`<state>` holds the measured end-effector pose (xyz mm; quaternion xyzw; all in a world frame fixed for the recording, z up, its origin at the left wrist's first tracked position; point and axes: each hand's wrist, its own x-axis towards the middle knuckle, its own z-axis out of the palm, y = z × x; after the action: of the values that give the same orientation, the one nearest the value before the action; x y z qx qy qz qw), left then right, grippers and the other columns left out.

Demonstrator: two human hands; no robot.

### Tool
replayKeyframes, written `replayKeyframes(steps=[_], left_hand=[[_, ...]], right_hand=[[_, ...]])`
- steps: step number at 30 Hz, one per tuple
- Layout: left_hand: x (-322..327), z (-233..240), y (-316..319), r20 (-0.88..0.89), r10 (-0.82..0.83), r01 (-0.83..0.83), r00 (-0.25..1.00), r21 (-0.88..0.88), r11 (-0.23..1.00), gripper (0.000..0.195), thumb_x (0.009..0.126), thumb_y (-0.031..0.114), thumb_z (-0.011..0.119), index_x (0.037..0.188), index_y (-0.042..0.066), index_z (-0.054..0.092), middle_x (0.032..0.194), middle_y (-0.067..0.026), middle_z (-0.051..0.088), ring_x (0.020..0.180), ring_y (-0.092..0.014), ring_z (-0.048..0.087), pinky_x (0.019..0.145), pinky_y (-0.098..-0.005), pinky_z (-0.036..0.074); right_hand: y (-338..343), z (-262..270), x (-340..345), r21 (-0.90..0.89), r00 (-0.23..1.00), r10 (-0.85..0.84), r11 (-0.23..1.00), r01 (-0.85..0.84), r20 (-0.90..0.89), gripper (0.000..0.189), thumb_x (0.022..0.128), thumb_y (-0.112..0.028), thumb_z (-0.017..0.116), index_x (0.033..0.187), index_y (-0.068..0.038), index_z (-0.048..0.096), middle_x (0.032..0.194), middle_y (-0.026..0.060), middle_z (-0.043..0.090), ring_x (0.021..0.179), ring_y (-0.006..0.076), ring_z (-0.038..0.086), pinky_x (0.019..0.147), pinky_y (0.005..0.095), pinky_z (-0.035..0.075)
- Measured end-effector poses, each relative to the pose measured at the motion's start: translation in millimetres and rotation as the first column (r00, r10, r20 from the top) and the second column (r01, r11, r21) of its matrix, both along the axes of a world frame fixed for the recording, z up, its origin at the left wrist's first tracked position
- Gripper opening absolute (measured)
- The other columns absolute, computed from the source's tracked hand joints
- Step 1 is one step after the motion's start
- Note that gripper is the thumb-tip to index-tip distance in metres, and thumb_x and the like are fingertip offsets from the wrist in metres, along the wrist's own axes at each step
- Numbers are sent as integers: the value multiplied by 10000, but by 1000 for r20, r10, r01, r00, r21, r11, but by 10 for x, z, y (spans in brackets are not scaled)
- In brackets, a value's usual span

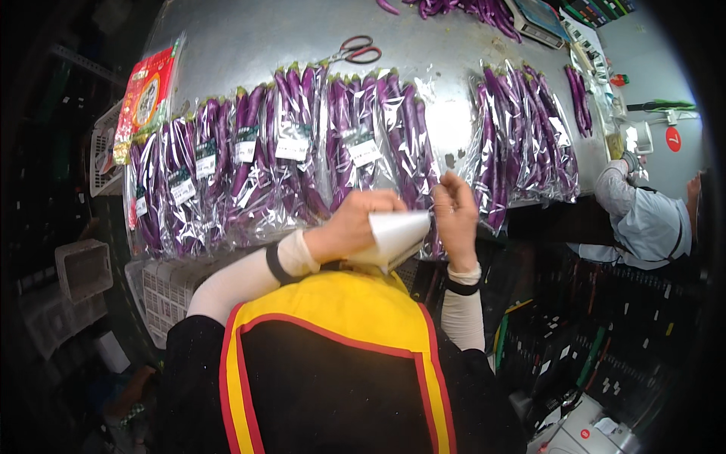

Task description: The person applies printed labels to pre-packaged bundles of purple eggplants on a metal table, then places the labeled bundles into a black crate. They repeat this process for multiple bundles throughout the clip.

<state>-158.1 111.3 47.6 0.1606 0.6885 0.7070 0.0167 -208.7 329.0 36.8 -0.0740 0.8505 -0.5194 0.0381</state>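
My left hand [353,222] is closed on a white sheet of paper or label backing [399,234], held low over the table's front edge. Close beside it on the right, my right hand [457,213] has its fingers bent towards the thumb; whether something thin is between them cannot be told. Clear-bagged purple eggplants [405,130] lie in a row beyond both hands. Several bags to the left bear printed labels [363,152], while the bagged eggplants at right [527,130] show none. Scissors [358,51] with dark and red handles lie behind the row.
The metal table [244,42] carries a red printed plastic packet [148,91] at left, loose eggplants [471,8] at the back and a scale [536,20] behind. White plastic crates [170,292] stand below at left. A co-worker [644,218] is at the right.
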Motion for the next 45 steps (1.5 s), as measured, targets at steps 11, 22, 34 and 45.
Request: replayKeyframes(steps=[11, 22, 34, 45], left_hand=[[-105, -146, 157, -309, 433, -507, 847, -226, 832, 499, 820, 68, 735, 1291, 25, 576, 1264, -166, 616, 1162, -339, 601, 1008, -412, 462], [52, -312, 367, -70, 246, -245, 967, 21, 969, 124, 868, 99, 767, 952, 46, 694, 866, -50, 694, 780, -136, 672, 681, -257, 520], [193, -444, 187, 193, -21, 156, 981, -718, 679, 153, 784, 174, 741, 878, 53, 735, 827, -185, 708, 797, -350, 700, 692, -419, 536], [258, -219, 143, -182, 141, -194, 973, -314, 929, 177, 709, 62, 819, 800, 52, 668, 733, -68, 647, 644, -227, 642, 587, -317, 480]], right_hand=[[-115, 340, 360, -545, 974, 223, 821, -169, 34, 409, 930, -5, 684, 1303, 47, 524, 1001, 42, 617, 907, 96, 584, 807, 225, 491], [7, 365, 308, -434, 964, 245, 884, -175, 109, 149, 943, -39, 677, 1078, 25, 672, 928, 12, 649, 831, 74, 588, 742, 214, 478], [52, 47, -566, -359, 978, 189, 922, -145, 91, 177, 960, -128, 643, 959, 47, 667, 885, 12, 652, 804, 66, 554, 722, 234, 456], [157, -872, -1677, 650, 937, -55, 706, 281, -345, 934, 760, -520, 808, 1492, -124, 384, 1241, 223, 496, 1196, 400, 488, 961, 499, 456]])
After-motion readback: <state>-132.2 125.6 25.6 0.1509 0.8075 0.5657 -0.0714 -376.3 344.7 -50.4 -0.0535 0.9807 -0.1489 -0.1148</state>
